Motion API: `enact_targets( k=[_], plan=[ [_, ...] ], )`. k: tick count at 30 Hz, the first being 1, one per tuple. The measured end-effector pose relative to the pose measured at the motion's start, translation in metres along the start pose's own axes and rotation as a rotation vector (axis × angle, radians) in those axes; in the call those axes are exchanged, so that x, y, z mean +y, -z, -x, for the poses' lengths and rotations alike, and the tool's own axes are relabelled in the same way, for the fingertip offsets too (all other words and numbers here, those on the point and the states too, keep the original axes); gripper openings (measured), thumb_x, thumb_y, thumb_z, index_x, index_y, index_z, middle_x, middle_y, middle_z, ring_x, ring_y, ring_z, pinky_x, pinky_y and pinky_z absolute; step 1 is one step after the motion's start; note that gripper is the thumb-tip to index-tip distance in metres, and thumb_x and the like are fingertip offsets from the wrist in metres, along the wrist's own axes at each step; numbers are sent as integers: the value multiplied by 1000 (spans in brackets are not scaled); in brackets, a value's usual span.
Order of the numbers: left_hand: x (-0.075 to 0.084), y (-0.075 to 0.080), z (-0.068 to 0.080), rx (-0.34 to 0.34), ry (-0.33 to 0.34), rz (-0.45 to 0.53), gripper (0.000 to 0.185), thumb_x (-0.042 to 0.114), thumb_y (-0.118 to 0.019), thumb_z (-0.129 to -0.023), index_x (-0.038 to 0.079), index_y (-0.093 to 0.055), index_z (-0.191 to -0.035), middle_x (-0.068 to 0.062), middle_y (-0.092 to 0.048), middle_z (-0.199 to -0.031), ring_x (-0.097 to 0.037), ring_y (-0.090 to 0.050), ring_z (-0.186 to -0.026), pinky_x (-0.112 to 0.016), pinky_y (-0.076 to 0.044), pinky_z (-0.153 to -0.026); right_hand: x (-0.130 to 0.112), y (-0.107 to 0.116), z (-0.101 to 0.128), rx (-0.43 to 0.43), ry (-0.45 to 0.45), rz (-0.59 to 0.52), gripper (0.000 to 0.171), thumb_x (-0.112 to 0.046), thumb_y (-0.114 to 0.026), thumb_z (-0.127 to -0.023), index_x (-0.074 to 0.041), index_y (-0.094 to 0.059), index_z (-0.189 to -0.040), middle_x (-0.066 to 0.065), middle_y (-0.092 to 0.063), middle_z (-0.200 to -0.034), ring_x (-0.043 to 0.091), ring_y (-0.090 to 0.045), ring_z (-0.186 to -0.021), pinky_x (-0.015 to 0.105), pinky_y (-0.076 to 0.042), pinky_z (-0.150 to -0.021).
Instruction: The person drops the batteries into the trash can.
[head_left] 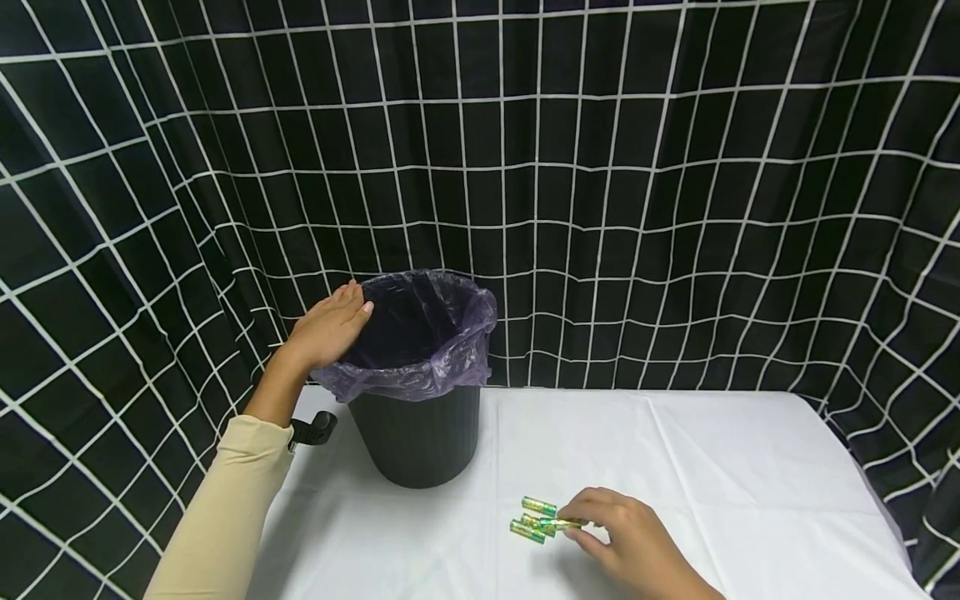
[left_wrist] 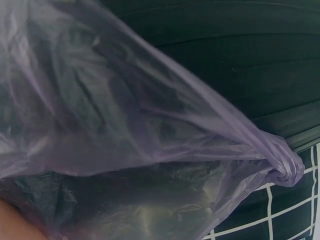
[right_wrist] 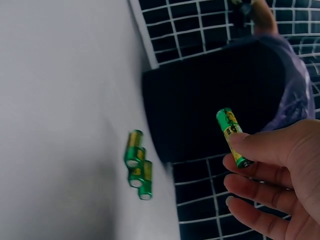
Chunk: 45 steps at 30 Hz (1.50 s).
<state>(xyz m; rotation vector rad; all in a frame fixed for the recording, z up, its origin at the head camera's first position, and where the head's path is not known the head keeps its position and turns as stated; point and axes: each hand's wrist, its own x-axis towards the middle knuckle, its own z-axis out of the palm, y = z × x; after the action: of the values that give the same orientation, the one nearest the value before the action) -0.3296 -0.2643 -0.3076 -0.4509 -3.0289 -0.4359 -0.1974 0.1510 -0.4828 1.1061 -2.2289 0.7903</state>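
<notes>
My left hand [head_left: 330, 327] rests with straight fingers on the left rim of a black trash bin [head_left: 420, 437], over its purple plastic liner [head_left: 457, 358]. In the left wrist view the liner [left_wrist: 125, 110] fills much of the picture, folded over the bin's outside. Between thumb and fingers, my right hand [head_left: 626, 533] pinches a green and yellow battery [right_wrist: 232, 136] above the white table. Just below and to the left of that hand lie three similar batteries [right_wrist: 136, 167], close together on the cloth.
A white cloth [head_left: 712, 467] covers the table. Black curtains with a white grid [head_left: 600, 192] hang behind the table and along both sides. The bin stands at the table's back left, the batteries to the front right of it.
</notes>
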Motion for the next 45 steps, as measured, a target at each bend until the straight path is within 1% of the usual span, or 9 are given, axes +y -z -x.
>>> enact_targets(
  k=[4,8,11,20,23,32,38,41,45],
  plan=[
    [0,0,0,2,6,0,66,37,-15,-112,-12,-9,-156,-27,-4,-166,-40,-1,-155,-52,-5,-125,-1,8,-8,9,-31,0,27,0,-87,-72,-17,-77,-91,-15,-70,-92,-2,-65,-77,15,-52,-68],
    [-3,1,0,9,11,3,67,37,-14,-112,-13,-9,-156,-28,-4,-166,-41,-2,-155,-51,-4,-125,-3,14,-19,-12,-47,-7,26,-1,-86,-75,-18,-77,-92,-17,-69,-93,-3,-64,-79,19,-54,-67],
    [-5,2,1,3,10,-1,66,36,-15,-112,-13,-9,-155,-28,-4,-166,-42,-2,-154,-52,-4,-125,-4,18,-26,-18,-36,1,26,-1,-86,-75,-17,-77,-93,-16,-70,-94,-2,-65,-79,22,-55,-67],
    [-4,0,3,-3,5,9,66,36,-16,-112,-14,-9,-155,-29,-3,-166,-42,-1,-154,-54,-4,-124,-5,29,-44,-17,12,34,27,-1,-86,-75,-18,-77,-94,-15,-71,-95,1,-67,-82,23,-56,-69],
    [-3,-1,3,-4,-2,14,66,35,-16,-112,-14,-9,-155,-29,-3,-165,-43,-1,-154,-54,-4,-124,-7,33,-50,-11,19,41,27,-2,-86,-75,-18,-77,-95,-14,-71,-95,1,-67,-82,24,-56,-69],
    [0,-3,3,-6,-12,21,65,35,-16,-112,-15,-10,-155,-29,-4,-165,-43,-2,-154,-53,-4,-125,-9,40,-68,-16,28,56,29,1,-88,-73,-15,-80,-96,-10,-73,-96,7,-70,-86,28,-58,-70],
    [1,-1,-1,-7,-9,7,67,36,-15,-112,-15,-9,-155,-30,-3,-165,-43,-1,-154,-53,-4,-125,-9,46,-86,-9,63,65,26,2,-86,-75,-13,-80,-96,-8,-73,-96,10,-71,-88,30,-59,-72],
    [1,0,-2,-10,-12,0,67,36,-15,-112,-14,-9,-155,-29,-3,-165,-43,-1,-154,-52,-4,-125,-10,49,-96,-2,78,67,25,1,-85,-77,-12,-80,-97,-7,-73,-95,11,-71,-88,31,-59,-71],
    [2,2,2,-9,-8,-9,66,35,-15,-112,-14,-9,-155,-30,-3,-165,-43,-1,-154,-52,-4,-125,-13,51,-109,-6,88,69,22,-2,-85,-79,-13,-80,-97,-7,-73,-96,12,-71,-89,31,-59,-69]
  ],
)
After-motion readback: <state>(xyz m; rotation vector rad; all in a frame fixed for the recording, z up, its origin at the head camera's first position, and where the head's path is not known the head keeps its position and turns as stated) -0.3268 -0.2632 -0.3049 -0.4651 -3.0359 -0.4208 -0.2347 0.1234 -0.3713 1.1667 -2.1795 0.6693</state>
